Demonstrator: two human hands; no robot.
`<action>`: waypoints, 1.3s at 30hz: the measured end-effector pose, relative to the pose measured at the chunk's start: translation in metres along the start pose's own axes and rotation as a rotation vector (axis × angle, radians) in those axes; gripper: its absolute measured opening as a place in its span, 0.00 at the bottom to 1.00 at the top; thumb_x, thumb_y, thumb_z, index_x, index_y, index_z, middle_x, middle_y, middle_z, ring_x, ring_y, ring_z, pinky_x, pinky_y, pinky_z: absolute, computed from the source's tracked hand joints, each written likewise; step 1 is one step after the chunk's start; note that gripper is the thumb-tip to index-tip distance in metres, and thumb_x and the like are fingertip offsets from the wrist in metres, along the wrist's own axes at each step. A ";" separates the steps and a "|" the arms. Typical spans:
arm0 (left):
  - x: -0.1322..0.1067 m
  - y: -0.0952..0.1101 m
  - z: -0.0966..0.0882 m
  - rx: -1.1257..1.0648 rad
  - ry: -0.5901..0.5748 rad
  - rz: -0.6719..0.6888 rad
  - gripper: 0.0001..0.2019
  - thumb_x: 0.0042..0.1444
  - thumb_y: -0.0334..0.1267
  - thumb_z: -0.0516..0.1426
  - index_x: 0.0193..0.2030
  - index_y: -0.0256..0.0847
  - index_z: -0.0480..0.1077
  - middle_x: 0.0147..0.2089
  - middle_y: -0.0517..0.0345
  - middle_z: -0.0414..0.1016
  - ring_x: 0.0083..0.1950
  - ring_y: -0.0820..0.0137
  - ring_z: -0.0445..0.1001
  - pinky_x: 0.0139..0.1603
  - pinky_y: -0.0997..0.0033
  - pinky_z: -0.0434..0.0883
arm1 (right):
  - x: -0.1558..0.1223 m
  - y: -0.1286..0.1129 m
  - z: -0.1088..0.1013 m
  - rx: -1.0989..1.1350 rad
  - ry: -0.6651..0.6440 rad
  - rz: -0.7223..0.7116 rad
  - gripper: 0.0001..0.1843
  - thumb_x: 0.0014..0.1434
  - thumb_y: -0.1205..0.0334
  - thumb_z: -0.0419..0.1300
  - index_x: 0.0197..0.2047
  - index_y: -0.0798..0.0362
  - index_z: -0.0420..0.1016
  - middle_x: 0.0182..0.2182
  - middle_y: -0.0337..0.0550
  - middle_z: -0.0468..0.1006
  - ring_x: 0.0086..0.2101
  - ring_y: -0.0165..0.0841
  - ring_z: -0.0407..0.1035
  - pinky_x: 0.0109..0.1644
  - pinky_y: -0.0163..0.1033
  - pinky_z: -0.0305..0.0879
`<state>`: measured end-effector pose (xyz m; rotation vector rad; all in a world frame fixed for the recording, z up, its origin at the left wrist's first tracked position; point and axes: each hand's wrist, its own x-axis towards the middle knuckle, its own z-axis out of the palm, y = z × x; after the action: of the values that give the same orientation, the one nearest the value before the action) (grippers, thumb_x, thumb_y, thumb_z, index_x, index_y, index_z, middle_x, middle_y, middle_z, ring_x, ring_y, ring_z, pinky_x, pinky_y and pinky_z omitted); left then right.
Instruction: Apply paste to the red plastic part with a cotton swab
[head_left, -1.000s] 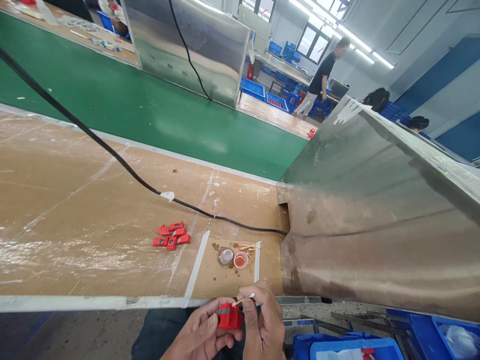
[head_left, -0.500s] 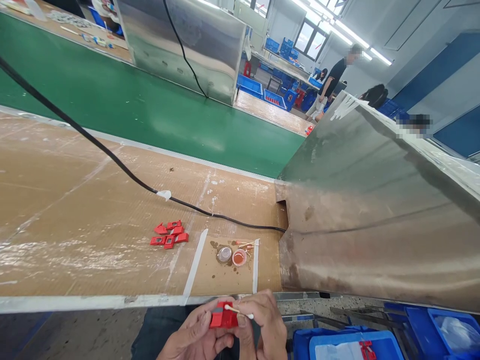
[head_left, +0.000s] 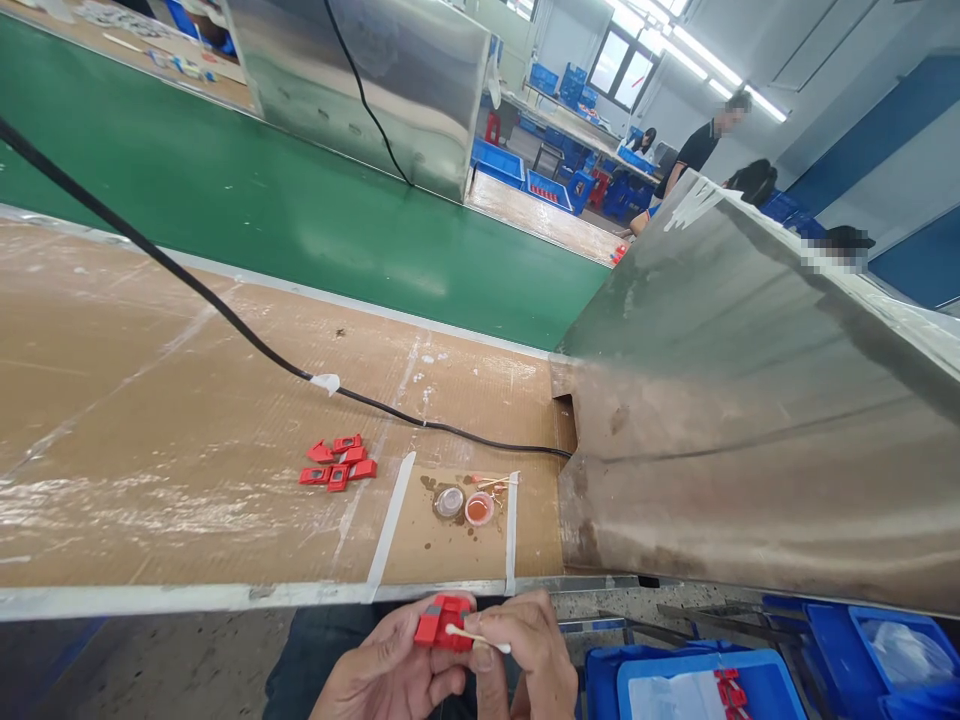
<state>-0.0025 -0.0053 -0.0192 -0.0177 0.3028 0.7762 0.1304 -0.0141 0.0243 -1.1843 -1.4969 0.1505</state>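
Holding a small red part (head_left: 444,620) in pinched fingers, the left hand (head_left: 382,670) sits at the near edge, below the surface (head_left: 150,400). Right hand (head_left: 525,655) grips a cotton swab (head_left: 478,637), its tip touching the part. On the surface: a cluster of red parts (head_left: 337,462) left of a taped patch with two small cups (head_left: 463,505), black cable (head_left: 225,315) running behind. Blue bin (head_left: 705,685) near right.

No text, label, brand, number or sign could be read anywhere; nothing in view bore legible writing.
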 end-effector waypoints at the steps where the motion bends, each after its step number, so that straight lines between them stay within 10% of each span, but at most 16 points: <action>1: 0.000 0.000 -0.001 0.000 0.004 -0.002 0.17 0.55 0.45 0.75 0.50 0.42 0.88 0.47 0.47 0.91 0.47 0.60 0.86 0.49 0.70 0.80 | 0.000 -0.001 0.000 0.001 0.000 0.005 0.10 0.78 0.61 0.55 0.48 0.47 0.79 0.28 0.41 0.82 0.28 0.36 0.73 0.30 0.41 0.68; 39: 0.000 -0.002 -0.002 0.018 -0.006 -0.005 0.17 0.57 0.44 0.74 0.51 0.39 0.87 0.48 0.47 0.91 0.47 0.63 0.87 0.50 0.71 0.80 | -0.010 0.007 0.001 -0.014 -0.049 0.128 0.10 0.78 0.65 0.55 0.47 0.48 0.79 0.33 0.38 0.82 0.32 0.33 0.73 0.41 0.40 0.67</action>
<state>-0.0023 -0.0071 -0.0216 0.0010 0.3040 0.7680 0.1319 -0.0176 0.0124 -1.2965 -1.4663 0.2580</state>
